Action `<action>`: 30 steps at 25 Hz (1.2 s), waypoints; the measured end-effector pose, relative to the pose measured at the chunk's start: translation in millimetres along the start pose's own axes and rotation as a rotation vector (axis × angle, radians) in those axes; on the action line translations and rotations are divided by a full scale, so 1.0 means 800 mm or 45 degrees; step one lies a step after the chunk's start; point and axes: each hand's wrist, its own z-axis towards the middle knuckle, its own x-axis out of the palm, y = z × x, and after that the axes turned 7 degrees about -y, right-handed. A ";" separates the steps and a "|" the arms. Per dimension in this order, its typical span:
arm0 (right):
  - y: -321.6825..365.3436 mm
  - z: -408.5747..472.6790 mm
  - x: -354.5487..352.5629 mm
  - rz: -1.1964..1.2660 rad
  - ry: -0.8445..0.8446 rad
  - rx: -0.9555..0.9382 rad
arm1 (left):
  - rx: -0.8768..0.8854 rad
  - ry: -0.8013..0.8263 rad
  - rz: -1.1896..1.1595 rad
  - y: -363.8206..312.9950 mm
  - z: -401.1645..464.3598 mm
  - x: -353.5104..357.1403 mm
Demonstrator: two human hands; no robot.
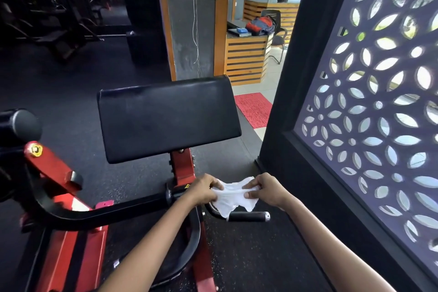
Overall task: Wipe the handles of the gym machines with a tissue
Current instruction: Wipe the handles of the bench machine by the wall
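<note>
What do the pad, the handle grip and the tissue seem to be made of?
Pad: probably vinyl or leatherette, smooth black with a soft sheen. Handle grip: likely matte black rubber or foam, with a metal-looking silver end cap. Tissue: thin white paper or wet wipe, crumpled and limp.

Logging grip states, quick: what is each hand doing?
Left hand: pinching the crumpled white tissue.
Right hand: pinching the same tissue's other end.

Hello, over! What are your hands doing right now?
Left hand and right hand both pinching the tissue. Tissue spread just above the handle. Nothing in the way.
</note>
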 end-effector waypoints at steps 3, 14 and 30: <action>0.000 -0.002 0.003 -0.107 -0.086 -0.081 | 0.028 0.030 0.071 0.004 0.004 0.000; 0.021 -0.009 0.006 1.153 -0.146 0.292 | -0.270 0.043 -1.209 -0.004 -0.005 0.001; 0.008 -0.009 -0.001 1.229 0.074 0.206 | -0.304 0.065 -1.539 0.003 -0.008 0.010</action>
